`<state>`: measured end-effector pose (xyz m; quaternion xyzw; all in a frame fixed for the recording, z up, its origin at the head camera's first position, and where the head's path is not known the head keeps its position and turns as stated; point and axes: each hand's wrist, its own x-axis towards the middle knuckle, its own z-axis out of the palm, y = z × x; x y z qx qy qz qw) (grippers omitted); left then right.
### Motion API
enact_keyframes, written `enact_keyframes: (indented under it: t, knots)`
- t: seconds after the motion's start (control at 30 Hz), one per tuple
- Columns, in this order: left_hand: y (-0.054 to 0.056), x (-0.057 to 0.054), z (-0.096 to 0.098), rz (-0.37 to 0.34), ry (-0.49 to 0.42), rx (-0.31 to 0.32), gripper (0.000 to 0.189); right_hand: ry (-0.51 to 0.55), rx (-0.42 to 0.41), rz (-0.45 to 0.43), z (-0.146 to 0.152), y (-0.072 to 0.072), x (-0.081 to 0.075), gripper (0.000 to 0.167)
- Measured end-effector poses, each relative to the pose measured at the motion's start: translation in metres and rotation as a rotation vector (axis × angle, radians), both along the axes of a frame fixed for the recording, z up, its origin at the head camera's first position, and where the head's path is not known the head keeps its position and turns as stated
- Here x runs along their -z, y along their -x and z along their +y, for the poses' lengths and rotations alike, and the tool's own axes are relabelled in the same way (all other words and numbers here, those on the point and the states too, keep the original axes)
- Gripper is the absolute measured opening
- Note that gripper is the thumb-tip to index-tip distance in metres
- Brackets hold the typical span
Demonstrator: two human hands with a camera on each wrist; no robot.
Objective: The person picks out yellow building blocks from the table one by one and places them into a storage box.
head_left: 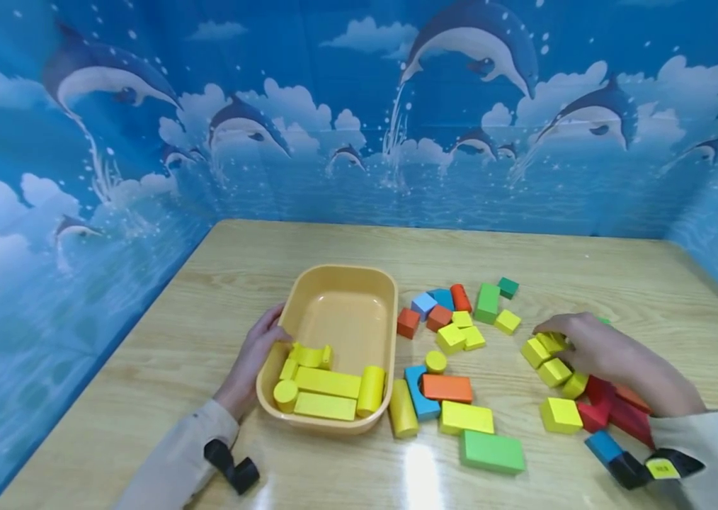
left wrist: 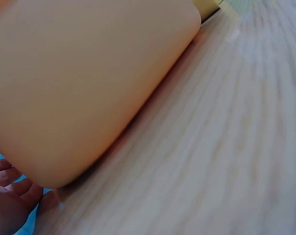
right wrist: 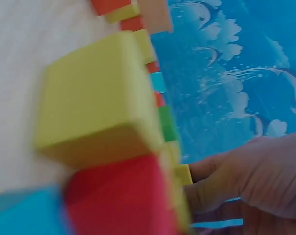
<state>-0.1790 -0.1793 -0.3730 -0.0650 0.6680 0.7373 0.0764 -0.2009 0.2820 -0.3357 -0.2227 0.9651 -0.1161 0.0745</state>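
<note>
My left hand (head_left: pixel 258 352) holds the left rim of a tan plastic tub (head_left: pixel 343 276), its thumb over the edge. In the left wrist view the tub's outer wall (left wrist: pixel 89 83) fills much of the picture, with the fingers at its far corner. Inside the tub lie several yellow blocks, among them a long yellow block (head_left: pixel 327 382) and a yellow cylinder (head_left: pixel 371 391). At the right, my right hand (head_left: pixel 601 350) reaches over a cluster of yellow blocks (head_left: pixel 554 371), thumb and fingers around a yellow block (right wrist: pixel 183 174). The hand partly hides that block.
Between tub and right hand lie loose blocks: a blue arch (head_left: pixel 421 404), an orange block (head_left: pixel 447 387), a green block (head_left: pixel 493 452) and several more. Red blocks (head_left: pixel 614 411) and a yellow cube (head_left: pixel 561 415) sit near the right wrist. A dolphin-print curtain (head_left: pixel 359 184) borders the table.
</note>
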Motion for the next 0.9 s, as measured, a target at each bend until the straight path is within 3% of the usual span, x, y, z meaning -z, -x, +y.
enact_keyframes:
  t: [0.2,0.47,0.6,0.77,0.9]
  knots:
    - [0.000,-0.002,-0.001,0.005,-0.012,-0.001,0.067,0.080,-0.021,0.094,-0.045,0.005,-0.030,0.044]
    - [0.001,0.001,0.001,-0.006,-0.012,0.004,0.066,0.265,-0.211,0.097,-0.144,0.006,-0.046,0.045]
    - [0.002,0.001,0.002,-0.003,-0.008,0.001,0.066,0.302,-0.276,0.087,-0.188,0.000,-0.042,0.049]
    - [0.002,0.002,0.001,0.026,-0.025,-0.003,0.066,0.217,-0.300,0.007,-0.230,-0.007,-0.026,0.045]
    - [0.000,0.002,0.001,0.031,-0.045,-0.004,0.066,0.155,-0.318,-0.027,-0.246,-0.009,-0.012,0.040]
